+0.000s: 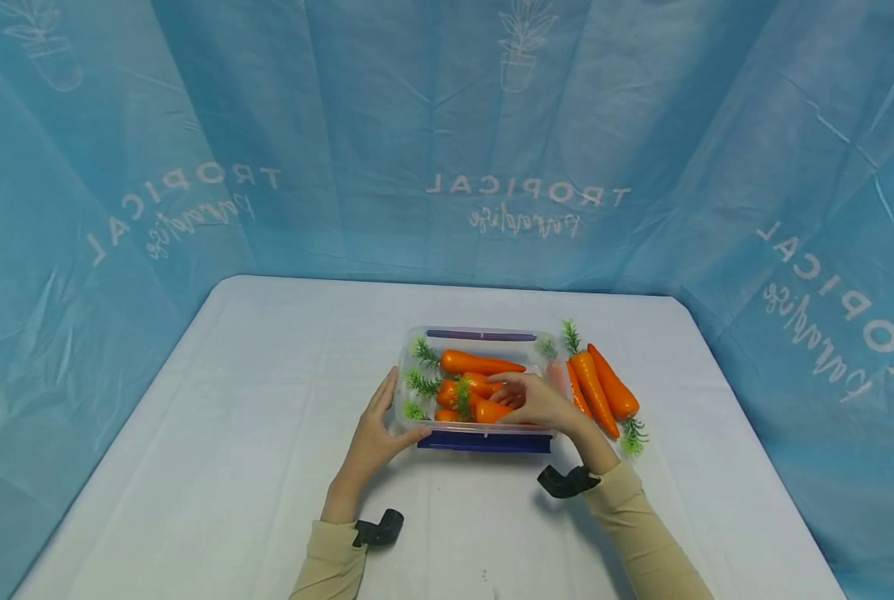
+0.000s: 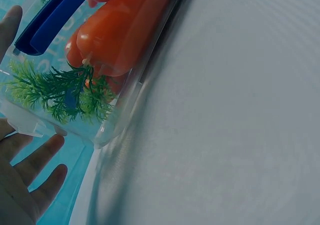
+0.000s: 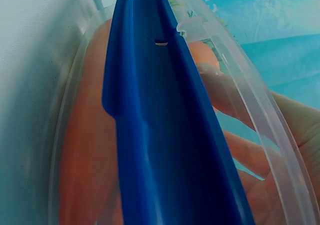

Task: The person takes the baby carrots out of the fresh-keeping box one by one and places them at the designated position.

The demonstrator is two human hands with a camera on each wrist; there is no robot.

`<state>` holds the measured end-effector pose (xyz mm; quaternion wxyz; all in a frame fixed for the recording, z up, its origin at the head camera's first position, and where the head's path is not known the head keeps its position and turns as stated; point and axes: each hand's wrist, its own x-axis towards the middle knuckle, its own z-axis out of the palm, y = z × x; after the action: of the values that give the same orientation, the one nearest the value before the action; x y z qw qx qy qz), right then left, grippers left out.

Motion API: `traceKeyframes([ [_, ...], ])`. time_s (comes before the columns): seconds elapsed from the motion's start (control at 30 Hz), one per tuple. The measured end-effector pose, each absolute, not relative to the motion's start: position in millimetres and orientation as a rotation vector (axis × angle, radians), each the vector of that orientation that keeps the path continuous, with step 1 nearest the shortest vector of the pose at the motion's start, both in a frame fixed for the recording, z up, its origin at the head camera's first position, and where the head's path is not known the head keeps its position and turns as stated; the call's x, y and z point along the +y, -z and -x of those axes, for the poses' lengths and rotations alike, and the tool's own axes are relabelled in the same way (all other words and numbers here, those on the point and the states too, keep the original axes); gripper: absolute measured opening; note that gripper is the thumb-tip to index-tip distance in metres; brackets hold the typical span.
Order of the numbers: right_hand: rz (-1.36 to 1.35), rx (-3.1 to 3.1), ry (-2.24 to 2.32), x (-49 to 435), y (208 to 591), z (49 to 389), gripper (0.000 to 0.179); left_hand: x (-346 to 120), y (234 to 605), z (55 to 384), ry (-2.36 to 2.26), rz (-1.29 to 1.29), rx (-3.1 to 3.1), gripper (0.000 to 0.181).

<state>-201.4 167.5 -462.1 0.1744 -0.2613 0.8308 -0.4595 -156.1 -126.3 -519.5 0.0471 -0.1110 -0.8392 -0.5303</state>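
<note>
A clear plastic box [image 1: 484,428] with blue latches [image 2: 55,22] stands on the table, holding several orange toy carrots [image 1: 476,363] with green leafy tops [image 1: 422,383]. My left hand [image 1: 372,442] rests against the box's left end, fingers straight along the side wall and thumb at the near rim. Inside the box, on its right half, my right hand [image 1: 536,402] has its fingers and thumb bent around a carrot [image 1: 490,411]. The right wrist view shows the thumb [image 3: 220,87] through the clear wall, at an orange surface; the near blue latch [image 3: 165,110] covers much of that view.
Beside the box on the right lie several more carrots [image 1: 613,387], their leafy tops pointing different ways. A white cloth covers the table [image 1: 267,467]. Blue printed curtains [image 1: 387,100] enclose the back and sides.
</note>
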Motion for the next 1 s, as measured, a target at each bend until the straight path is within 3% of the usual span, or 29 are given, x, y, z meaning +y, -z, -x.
traceKeyframes([
  [0.47,0.831,2.44,1.279,162.2,465.0,204.2,0.055,-127.0,514.9,155.9,1.628,0.343,-2.563,0.104],
  [1.0,0.619,2.582,1.521,146.4,443.1,214.0,0.055,-126.2,517.2,157.8,1.625,0.359,-2.552,0.105],
])
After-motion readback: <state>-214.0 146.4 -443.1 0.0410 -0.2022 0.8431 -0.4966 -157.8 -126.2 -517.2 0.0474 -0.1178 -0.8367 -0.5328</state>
